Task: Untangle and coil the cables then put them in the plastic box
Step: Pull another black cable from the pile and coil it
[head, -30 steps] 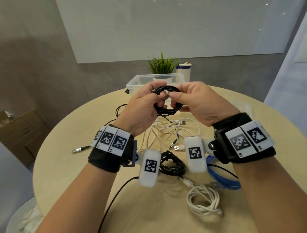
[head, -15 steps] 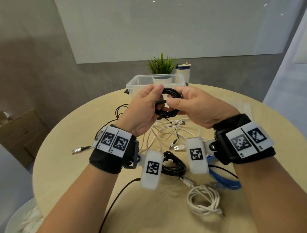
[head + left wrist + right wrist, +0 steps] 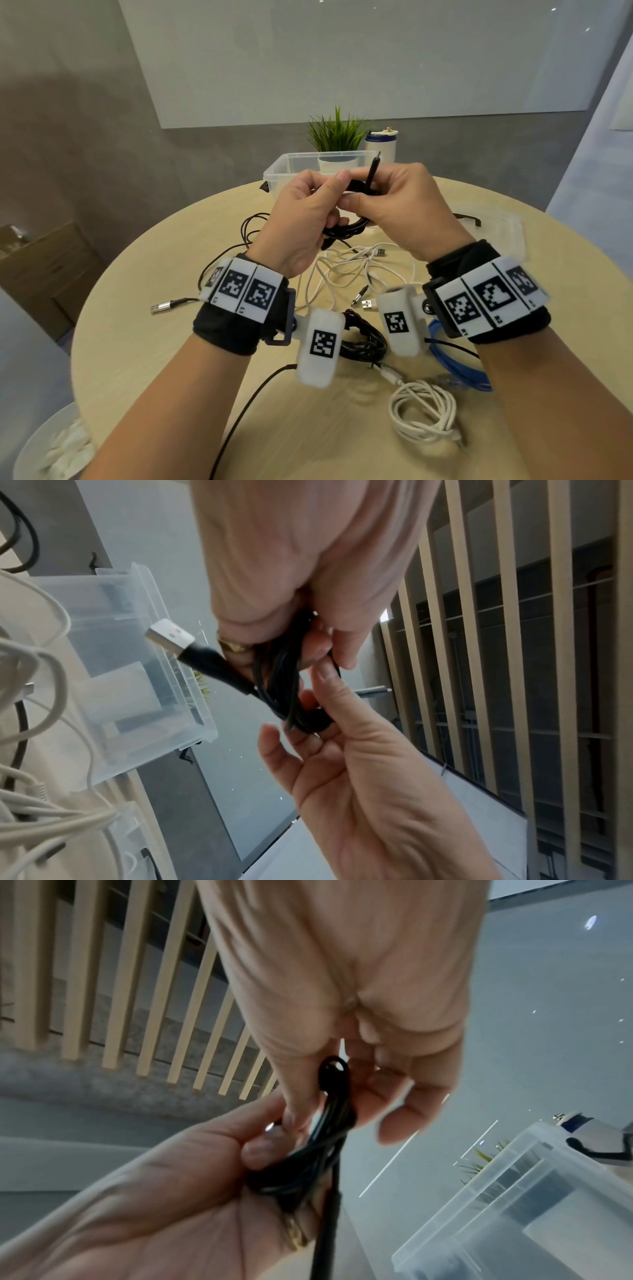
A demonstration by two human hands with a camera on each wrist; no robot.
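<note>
Grey walls and a pale board stand behind our round wooden table. At the left a silver plug lies on the wood. Our left hand grips the coiled black cable held up over the middle of the table, in front of the clear plastic box. Our right hand pinches the same coil, one end sticking up between the fingers. Below lie loose white cables, a black bundle, a white coil and a blue cable.
</note>
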